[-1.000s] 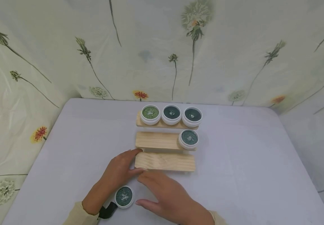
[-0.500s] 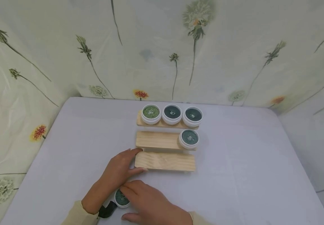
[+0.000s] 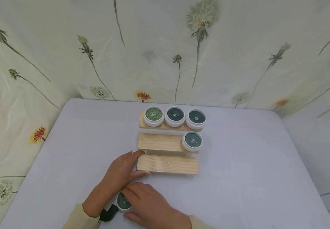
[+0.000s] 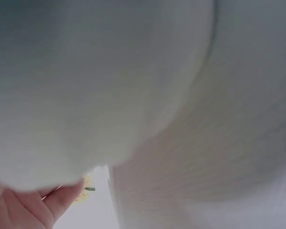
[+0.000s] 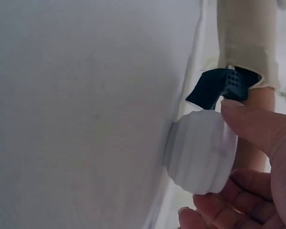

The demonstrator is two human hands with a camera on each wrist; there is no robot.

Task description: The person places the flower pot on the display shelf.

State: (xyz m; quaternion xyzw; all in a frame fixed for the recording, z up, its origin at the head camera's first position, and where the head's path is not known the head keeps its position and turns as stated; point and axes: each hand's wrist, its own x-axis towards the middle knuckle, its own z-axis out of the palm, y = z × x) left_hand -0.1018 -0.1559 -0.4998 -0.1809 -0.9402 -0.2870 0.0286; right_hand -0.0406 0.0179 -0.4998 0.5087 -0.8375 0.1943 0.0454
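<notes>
At the left end of the lowest step, my left hand [image 3: 120,173] holds the three-step wooden stand [image 3: 168,164], with its thumb at the front edge and fingers at the back corner. My right hand [image 3: 150,204] grips a small white round pot with a green, white-flecked top [image 3: 123,202], beside the left wrist. Seen from the right wrist, this white pot [image 5: 200,152] has ribbed sides, with the thumb on one side and fingers on the other. The left wrist view is mostly filled by a blurred pale shape, with some fingers [image 4: 33,205] at the lower left.
Three similar pots stand on the top step: a light green one [image 3: 153,114] and two dark ones [image 3: 175,115]. A grey-green pot [image 3: 192,140] sits at the right of the middle step. A white cloth [image 3: 254,165] covers the table, with a floral sheet [image 3: 228,47] behind.
My right hand has moved left and down from in front of the stand to the loose pot and taken hold of it. The left hand has stayed at the stand.
</notes>
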